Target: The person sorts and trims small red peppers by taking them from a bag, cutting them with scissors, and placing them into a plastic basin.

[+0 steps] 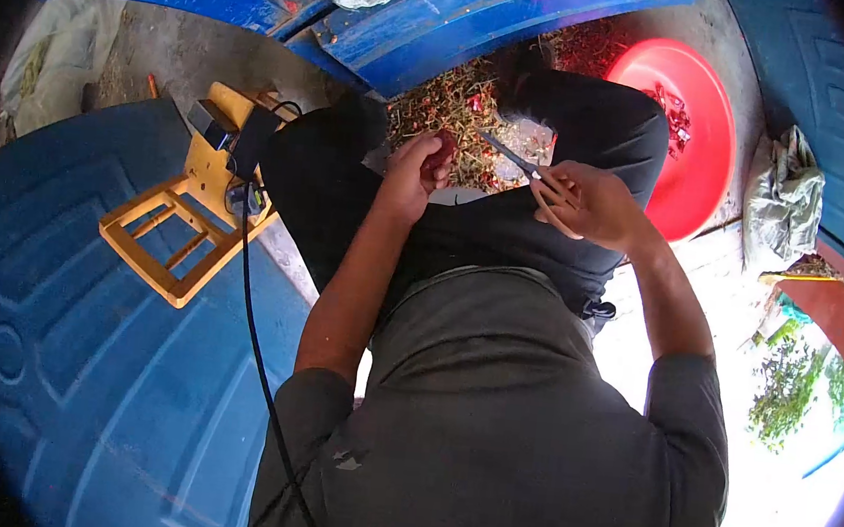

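Observation:
My left hand (412, 176) is closed around a small dark red piece (441, 152) that looks like dried chili; the fingers cover part of it. To the right, above my thigh, my right hand (596, 206) grips a pair of scissors (513, 156). Their blades point up and left, toward the left hand but apart from it. Below both hands, a heap of dry stems and red bits (457, 96) lies between my legs. A red basin (722, 139) beside my right knee holds shiny dark red pieces (671, 117).
A wooden stool (173, 294) with a device and a black cable (254, 324) stands at left, near a blue panel (55, 332). Blue boards (443, 24) run along the top. A crumpled grey sack (785, 190) lies right of the basin.

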Demonstrator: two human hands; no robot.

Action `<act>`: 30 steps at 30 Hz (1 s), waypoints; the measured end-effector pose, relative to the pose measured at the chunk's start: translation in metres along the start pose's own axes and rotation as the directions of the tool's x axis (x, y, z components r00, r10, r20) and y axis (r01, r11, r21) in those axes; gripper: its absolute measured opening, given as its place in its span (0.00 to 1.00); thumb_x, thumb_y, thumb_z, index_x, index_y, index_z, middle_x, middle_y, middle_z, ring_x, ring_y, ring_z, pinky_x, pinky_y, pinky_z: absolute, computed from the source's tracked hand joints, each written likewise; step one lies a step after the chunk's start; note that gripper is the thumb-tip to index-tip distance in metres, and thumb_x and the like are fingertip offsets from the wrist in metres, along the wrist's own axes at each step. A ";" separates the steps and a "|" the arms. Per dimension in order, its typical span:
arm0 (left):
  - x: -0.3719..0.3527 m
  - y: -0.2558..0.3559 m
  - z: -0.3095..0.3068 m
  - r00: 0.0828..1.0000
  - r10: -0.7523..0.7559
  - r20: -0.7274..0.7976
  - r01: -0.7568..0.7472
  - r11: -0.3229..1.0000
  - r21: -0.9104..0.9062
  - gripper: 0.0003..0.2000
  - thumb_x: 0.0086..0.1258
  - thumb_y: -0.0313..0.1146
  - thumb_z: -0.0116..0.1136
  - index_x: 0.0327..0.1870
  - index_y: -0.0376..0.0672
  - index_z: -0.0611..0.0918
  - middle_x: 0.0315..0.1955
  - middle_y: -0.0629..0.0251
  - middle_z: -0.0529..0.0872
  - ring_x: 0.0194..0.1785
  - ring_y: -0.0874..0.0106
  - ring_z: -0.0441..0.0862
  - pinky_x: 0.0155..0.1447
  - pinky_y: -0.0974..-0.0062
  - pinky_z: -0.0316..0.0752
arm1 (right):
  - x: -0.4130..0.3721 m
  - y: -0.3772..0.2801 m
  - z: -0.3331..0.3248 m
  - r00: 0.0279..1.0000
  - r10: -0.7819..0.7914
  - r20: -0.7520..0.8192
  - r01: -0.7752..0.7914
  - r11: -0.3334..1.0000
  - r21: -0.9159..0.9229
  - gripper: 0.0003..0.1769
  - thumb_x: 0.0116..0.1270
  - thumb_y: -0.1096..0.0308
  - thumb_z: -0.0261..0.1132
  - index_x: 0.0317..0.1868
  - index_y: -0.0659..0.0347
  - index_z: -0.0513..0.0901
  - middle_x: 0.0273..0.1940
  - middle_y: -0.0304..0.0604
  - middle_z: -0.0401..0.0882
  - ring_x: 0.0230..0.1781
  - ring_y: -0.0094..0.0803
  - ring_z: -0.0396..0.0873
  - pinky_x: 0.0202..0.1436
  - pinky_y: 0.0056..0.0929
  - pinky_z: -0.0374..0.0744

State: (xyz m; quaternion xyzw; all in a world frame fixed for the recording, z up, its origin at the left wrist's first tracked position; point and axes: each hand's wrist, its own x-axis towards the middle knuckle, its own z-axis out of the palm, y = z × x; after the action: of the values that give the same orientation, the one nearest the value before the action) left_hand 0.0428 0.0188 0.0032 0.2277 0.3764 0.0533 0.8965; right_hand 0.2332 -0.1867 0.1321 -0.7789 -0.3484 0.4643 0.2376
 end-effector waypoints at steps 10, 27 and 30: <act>-0.013 -0.002 -0.008 1.000 0.025 -0.008 -0.025 1.000 0.003 0.10 0.71 0.36 0.58 0.45 0.39 0.79 0.32 0.67 0.82 0.27 0.78 0.75 0.28 0.79 0.69 | 0.021 -0.002 0.005 0.971 -0.228 -0.064 0.196 0.925 -0.327 0.21 0.61 0.52 0.73 0.45 0.60 0.85 0.37 0.50 0.86 0.36 0.49 0.86 0.41 0.40 0.82; -0.008 -0.005 -0.016 1.000 0.007 -0.010 -0.008 1.000 -0.028 0.11 0.72 0.36 0.58 0.47 0.40 0.78 0.32 0.66 0.79 0.30 0.75 0.74 0.31 0.74 0.69 | 0.035 -0.013 -0.003 0.918 -0.395 0.021 0.329 0.733 -0.595 0.21 0.62 0.48 0.69 0.47 0.54 0.85 0.38 0.43 0.84 0.40 0.41 0.84 0.44 0.42 0.76; -0.009 -0.005 -0.016 1.000 0.008 -0.009 -0.008 0.999 -0.038 0.10 0.72 0.36 0.57 0.46 0.40 0.78 0.32 0.66 0.79 0.29 0.75 0.74 0.31 0.74 0.69 | 0.033 -0.022 -0.005 0.939 -0.340 0.058 0.295 0.705 -0.645 0.23 0.61 0.48 0.70 0.51 0.52 0.84 0.40 0.42 0.84 0.42 0.38 0.84 0.48 0.41 0.75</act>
State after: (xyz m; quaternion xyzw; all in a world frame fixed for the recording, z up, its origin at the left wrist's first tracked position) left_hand 0.0245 0.0179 -0.0026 0.2120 0.3783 0.0649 0.8987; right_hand 0.2412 -0.1470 0.1313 -0.7555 -0.6071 0.2426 0.0430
